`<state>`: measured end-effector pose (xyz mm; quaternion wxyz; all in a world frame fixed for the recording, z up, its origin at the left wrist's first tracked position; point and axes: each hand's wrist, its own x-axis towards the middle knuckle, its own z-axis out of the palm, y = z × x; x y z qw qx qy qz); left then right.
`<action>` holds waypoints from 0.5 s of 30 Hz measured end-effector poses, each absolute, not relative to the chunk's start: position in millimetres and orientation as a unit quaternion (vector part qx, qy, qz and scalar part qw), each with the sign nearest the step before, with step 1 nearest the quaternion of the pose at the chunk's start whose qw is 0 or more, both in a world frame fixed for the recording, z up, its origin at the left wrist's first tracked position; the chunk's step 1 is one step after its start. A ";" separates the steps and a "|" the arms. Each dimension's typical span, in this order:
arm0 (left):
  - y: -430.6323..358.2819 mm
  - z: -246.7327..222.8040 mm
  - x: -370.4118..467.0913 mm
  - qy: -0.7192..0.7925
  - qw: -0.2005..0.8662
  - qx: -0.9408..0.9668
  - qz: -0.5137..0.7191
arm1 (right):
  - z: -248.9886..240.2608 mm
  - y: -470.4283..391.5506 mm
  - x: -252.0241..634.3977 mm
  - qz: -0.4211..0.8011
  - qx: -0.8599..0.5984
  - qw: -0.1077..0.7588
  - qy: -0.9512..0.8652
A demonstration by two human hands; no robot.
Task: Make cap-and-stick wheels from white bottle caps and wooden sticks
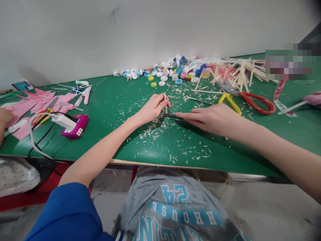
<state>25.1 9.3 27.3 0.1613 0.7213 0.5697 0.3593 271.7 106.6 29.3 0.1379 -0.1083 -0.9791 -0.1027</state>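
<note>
My left hand [155, 106] pinches a thin wooden stick [166, 103] that stands nearly upright over the middle of the green table. From the right, my right hand [213, 117] grips a dark knife [173, 116], its tip close to the stick's lower end. My fingers hide most of the knife's handle. Pale wood shavings [156, 129] lie scattered on the table beneath and around both hands.
Behind are piled bottle caps [179, 70] and loose wooden sticks [242, 73]. Red-handled scissors [260, 103] and a yellow-handled tool [232, 103] lie right. A magenta power adapter [77, 129], cables and pink paper [37, 103] sit left, beside another person's hand [5, 117].
</note>
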 end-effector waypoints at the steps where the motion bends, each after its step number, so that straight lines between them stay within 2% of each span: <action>1: 9.4 27.3 25.0 0.569 0.161 0.722 0.359 | 30.2 106.0 271.5 -0.112 -0.118 0.147 -0.976; 6: 10.4 26.7 24.7 0.573 0.164 0.718 0.361 | 28.6 107.7 271.5 -0.122 -0.085 0.138 -0.979; 15: 13.0 24.6 21.6 0.577 0.163 0.717 0.355 | 28.7 110.3 274.0 -0.143 -0.107 0.160 -0.971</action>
